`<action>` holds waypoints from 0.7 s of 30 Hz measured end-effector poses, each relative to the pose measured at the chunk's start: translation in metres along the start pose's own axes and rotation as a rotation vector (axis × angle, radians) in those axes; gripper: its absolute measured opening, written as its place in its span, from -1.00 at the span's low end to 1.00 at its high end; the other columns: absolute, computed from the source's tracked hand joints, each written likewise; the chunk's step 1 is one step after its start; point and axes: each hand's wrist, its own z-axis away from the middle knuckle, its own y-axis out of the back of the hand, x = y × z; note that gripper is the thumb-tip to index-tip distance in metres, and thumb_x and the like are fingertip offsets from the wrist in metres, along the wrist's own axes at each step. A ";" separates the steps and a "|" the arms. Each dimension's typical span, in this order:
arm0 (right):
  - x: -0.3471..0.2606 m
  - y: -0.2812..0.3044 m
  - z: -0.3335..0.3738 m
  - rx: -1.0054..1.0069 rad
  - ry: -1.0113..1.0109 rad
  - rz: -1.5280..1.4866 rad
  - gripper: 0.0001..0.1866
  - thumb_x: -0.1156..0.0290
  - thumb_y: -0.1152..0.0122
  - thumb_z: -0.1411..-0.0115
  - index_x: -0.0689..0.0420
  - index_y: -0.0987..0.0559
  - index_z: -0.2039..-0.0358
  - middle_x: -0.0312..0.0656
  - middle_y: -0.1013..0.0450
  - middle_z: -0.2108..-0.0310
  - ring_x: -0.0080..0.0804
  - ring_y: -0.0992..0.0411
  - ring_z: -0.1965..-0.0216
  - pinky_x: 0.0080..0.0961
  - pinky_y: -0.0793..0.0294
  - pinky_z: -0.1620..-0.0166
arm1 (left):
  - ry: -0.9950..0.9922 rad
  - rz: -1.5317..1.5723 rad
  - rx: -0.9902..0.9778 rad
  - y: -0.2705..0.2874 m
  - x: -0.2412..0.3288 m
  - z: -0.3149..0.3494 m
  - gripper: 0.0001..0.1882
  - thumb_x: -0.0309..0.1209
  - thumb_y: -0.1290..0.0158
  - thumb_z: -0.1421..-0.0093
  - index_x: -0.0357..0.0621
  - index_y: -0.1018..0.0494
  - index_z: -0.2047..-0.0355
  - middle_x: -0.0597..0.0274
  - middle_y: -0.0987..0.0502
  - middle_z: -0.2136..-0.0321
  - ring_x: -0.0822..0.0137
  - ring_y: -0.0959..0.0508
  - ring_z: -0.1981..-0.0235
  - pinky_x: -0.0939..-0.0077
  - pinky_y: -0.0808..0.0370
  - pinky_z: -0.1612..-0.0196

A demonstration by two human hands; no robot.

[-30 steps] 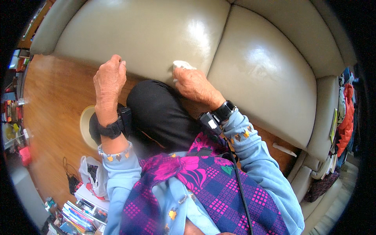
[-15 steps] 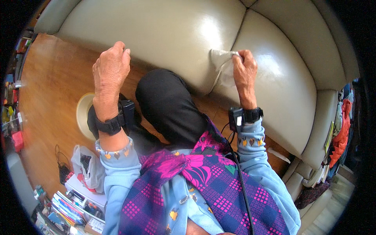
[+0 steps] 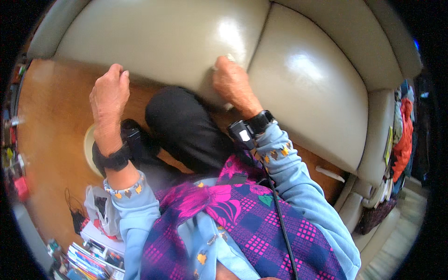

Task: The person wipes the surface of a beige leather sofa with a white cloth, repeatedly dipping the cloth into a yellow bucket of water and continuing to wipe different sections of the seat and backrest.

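The wide beige leather sofa (image 3: 154, 42) spreads across the far side of the view, with a seam between its two seat cushions. My right hand (image 3: 233, 84) is closed on a pale cloth (image 3: 230, 57) at the front of the left cushion, close to the seam. Most of the cloth is hidden under the hand; only small bits show at its edges. My left hand (image 3: 109, 95) is curled into a loose fist over the wooden floor, just short of the sofa's front edge. Nothing shows in it, though its palm side is turned away.
A cream basin (image 3: 88, 151) stands on the floor (image 3: 51, 135) by my left leg. Nearer on the left are a white plastic bag (image 3: 100, 210) and a pile of books (image 3: 84, 261). Clothes (image 3: 403, 140) hang beyond the sofa's right arm. A black cable runs down my front.
My right hand has swept left with the cloth, from the seam onto the left cushion. The whole view has shifted a little; my left hand keeps its curled pose.
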 end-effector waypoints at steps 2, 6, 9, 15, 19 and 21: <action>-0.012 -0.001 0.008 -0.031 0.097 0.057 -0.94 0.55 -0.02 -0.06 0.23 -0.39 0.41 0.12 -0.46 0.53 0.18 -0.49 0.46 0.05 -0.49 0.33 | -0.014 0.017 -0.009 -0.005 0.004 -0.003 -0.76 -0.23 0.01 -0.29 -0.12 -0.48 0.22 -0.13 -0.60 0.32 -0.18 -0.57 0.21 0.01 -0.51 0.19; -0.033 0.001 0.031 -0.036 0.106 -0.157 -0.90 0.54 -0.03 -0.07 0.30 -0.41 0.41 0.18 -0.45 0.50 0.20 -0.49 0.37 0.02 -0.50 0.29 | -0.036 0.003 -0.046 -0.014 0.010 -0.008 -0.76 -0.23 0.02 -0.28 -0.13 -0.48 0.22 -0.12 -0.60 0.33 -0.18 -0.57 0.22 0.03 -0.51 0.18; -0.029 0.008 0.040 -0.176 0.021 -0.407 -0.85 0.52 -0.04 -0.06 0.29 -0.49 0.35 0.22 -0.48 0.40 0.24 -0.49 0.27 0.00 -0.49 0.22 | -0.055 0.032 -0.036 -0.018 0.009 -0.010 -0.75 -0.23 0.02 -0.29 -0.12 -0.48 0.21 -0.12 -0.60 0.34 -0.18 -0.57 0.23 0.04 -0.51 0.17; 0.008 0.024 0.000 0.183 -0.039 -0.375 -0.78 0.44 -0.10 -0.12 0.30 -0.56 0.25 0.15 -0.53 0.37 0.07 -0.52 0.30 -0.15 -0.52 0.20 | -0.007 0.136 -0.018 -0.010 -0.004 -0.002 -0.74 -0.21 0.03 -0.29 -0.11 -0.50 0.19 -0.12 -0.60 0.35 -0.19 -0.56 0.23 0.05 -0.50 0.18; 0.036 0.032 -0.052 0.410 -0.178 -0.255 -0.75 0.39 -0.10 -0.13 0.32 -0.53 0.27 0.21 -0.54 0.39 0.15 -0.54 0.28 -0.06 -0.53 0.19 | 0.035 0.077 -0.013 0.000 -0.012 0.006 -0.73 -0.20 0.03 -0.30 -0.11 -0.49 0.18 -0.12 -0.59 0.33 -0.19 -0.56 0.23 0.05 -0.49 0.18; 0.037 0.020 -0.063 0.323 -0.246 -0.120 -0.76 0.39 -0.09 -0.14 0.32 -0.51 0.28 0.24 -0.53 0.37 0.19 -0.53 0.27 -0.04 -0.52 0.19 | 0.047 0.074 0.014 0.005 -0.018 0.010 -0.72 -0.20 0.03 -0.30 -0.11 -0.49 0.17 -0.11 -0.59 0.31 -0.18 -0.57 0.22 0.05 -0.49 0.18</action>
